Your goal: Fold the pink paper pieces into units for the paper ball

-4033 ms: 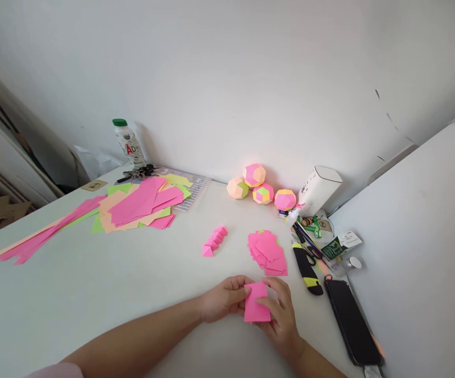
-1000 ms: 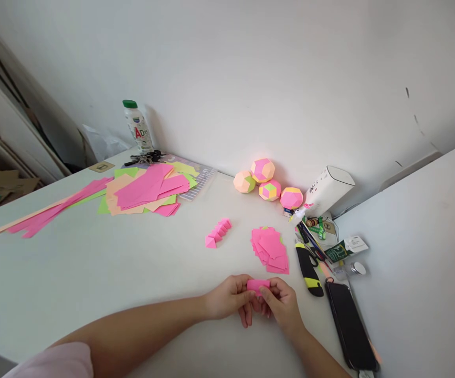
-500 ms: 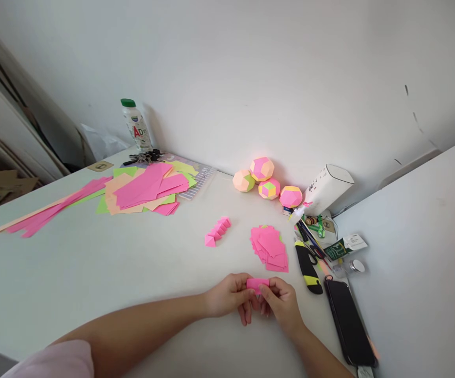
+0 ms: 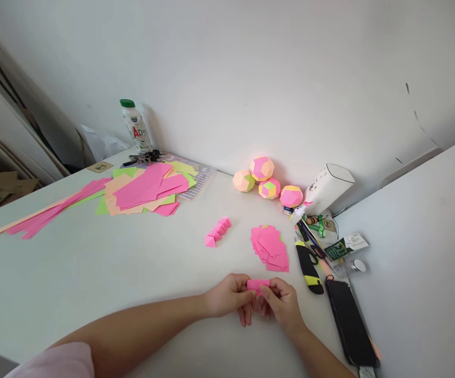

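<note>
Between my two hands is a small pink piece of paper (image 4: 258, 284), which looks folded over into a narrow strip. My left hand (image 4: 233, 295) pinches its left end, and my right hand (image 4: 284, 303) grips the right end with the thumb on its front face. Just beyond my hands lies a loose stack of pink paper pieces (image 4: 270, 245) with a little green showing at its edge. Farther left stands a short row of folded pink paper units (image 4: 218, 231), nested against one another.
Several faceted paper balls (image 4: 268, 188) sit by the wall. On the right are a white holder (image 4: 329, 186), a black-and-yellow cutter (image 4: 309, 266), a small jar (image 4: 356, 266) and a phone (image 4: 347, 321). Coloured paper sheets (image 4: 144, 189), keys (image 4: 146, 156) and a bottle (image 4: 137, 127) are at left.
</note>
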Tool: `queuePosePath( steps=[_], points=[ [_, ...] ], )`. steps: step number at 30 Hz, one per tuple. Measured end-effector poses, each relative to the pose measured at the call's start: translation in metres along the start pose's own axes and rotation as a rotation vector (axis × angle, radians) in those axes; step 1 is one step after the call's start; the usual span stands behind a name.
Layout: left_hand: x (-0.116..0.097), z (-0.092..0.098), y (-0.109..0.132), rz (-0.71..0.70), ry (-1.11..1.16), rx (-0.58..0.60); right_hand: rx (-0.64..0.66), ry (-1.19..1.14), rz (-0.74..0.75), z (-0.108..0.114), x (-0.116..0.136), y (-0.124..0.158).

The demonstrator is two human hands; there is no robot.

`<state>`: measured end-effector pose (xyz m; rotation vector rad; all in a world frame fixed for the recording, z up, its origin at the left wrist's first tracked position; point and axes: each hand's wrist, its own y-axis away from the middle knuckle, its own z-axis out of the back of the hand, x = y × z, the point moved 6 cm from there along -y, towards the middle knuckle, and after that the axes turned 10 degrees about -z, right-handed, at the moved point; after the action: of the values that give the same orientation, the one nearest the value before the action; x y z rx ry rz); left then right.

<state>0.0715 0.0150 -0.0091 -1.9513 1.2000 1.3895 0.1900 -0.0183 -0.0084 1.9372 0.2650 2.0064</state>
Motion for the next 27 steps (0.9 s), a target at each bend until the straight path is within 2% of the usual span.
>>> queuePosePath(
  steps=[12, 27],
  points=[
    [0.0033, 0.0010, -0.0004, 0.028, -0.024, -0.010, -0.014, -0.023, 0.032, 0.0021, -0.0038, -0.0006],
    [0.0018, -0.0016, 0.0015, 0.012, -0.090, -0.018, 0.048, 0.056, 0.085, -0.0037, -0.0014, 0.0025]
  ],
)
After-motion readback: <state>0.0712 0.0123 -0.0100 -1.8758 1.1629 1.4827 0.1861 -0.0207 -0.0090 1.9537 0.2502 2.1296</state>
